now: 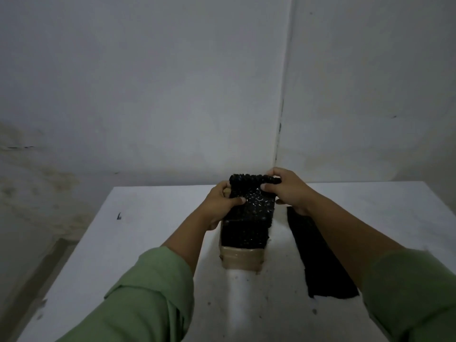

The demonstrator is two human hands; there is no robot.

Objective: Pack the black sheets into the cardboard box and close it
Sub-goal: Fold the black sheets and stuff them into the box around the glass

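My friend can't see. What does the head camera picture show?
Two hands, left hand and right hand, hold a bumpy black sheet over a small cardboard box on a white table. Another black sheet lies right of it.

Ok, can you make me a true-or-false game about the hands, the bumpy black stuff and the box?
1. Both hands grip the bumpy black bubble sheet. True: left hand and right hand hold it.
2. The brown taped cardboard box is closed. False: it is open, with black sheet inside.
3. A flat black sheet lies on the white table to the right of the box. True.
4. The person's sleeves are red. False: green.
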